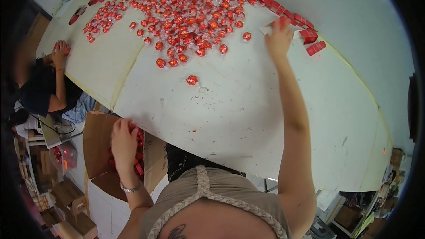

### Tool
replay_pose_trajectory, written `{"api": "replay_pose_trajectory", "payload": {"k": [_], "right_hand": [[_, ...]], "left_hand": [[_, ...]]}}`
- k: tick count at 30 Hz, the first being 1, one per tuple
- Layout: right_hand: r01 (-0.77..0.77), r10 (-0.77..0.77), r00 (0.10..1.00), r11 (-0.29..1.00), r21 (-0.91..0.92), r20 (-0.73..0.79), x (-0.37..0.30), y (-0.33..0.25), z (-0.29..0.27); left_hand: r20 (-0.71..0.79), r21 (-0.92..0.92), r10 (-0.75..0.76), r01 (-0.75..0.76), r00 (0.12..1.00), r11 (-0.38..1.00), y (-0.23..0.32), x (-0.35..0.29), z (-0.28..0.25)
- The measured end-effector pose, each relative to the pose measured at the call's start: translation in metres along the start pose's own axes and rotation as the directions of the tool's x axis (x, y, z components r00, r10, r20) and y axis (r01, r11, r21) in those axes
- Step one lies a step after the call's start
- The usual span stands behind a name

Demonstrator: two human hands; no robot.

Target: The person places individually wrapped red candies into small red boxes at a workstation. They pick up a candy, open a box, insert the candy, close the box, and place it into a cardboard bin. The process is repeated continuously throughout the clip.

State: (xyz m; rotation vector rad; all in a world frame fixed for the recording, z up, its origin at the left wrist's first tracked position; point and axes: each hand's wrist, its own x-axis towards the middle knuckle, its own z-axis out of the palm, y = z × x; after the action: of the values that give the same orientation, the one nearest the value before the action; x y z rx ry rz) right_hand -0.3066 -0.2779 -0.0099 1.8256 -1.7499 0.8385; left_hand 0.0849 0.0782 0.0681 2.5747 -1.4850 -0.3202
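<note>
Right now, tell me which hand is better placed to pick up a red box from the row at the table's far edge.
Right. The right hand already reaches the row of red boxes; the left hand is down in the cardboard carton.

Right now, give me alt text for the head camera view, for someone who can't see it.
Seen from above, a person's right hand reaches across a white table to a row of small red boxes, while the left hand dips into a cardboard box below the table edge. A heap of red-wrapped candies covers the far side; another person works at left.

Right arm outstretched, hand (pixel 279 37) fingers spread; left hand (pixel 124 139) lowered, fingers curled downward.
</note>
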Motion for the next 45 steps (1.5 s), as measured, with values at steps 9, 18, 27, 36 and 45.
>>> {"api": "replay_pose_trajectory", "payload": {"k": [9, 18, 27, 36, 45], "right_hand": [[-0.385, 0.133, 0.873, 0.78, 0.494, 0.469, 0.002, -0.021, -0.047], [-0.069, -0.355, 0.867, 0.611, 0.789, 0.35, -0.026, -0.077, -0.056], [0.098, -0.299, 0.915, 0.816, 0.569, 0.27, -0.109, -0.107, -0.067], [0.226, -0.434, 0.896, 0.631, 0.742, 0.097, -0.07, -0.111, -0.188], [0.123, -0.344, 0.899, 0.793, 0.597, 0.271, -0.188, -0.066, -0.18]], "left_hand": [[-0.317, -0.12, 0.57, -0.629, 0.758, 0.768, 0.093, 0.021, 0.038], [0.016, -0.344, 0.667, -0.622, 0.745, 0.703, 0.124, 0.047, 0.051], [0.051, -0.55, 0.523, -0.412, 0.851, 0.726, 0.087, 0.035, 0.077], [0.167, -0.771, 0.407, -0.139, 0.898, 0.621, 0.136, 0.027, 0.08], [0.174, -0.972, 0.54, 0.056, 0.824, 0.229, 0.121, 0.013, 0.091]]}}
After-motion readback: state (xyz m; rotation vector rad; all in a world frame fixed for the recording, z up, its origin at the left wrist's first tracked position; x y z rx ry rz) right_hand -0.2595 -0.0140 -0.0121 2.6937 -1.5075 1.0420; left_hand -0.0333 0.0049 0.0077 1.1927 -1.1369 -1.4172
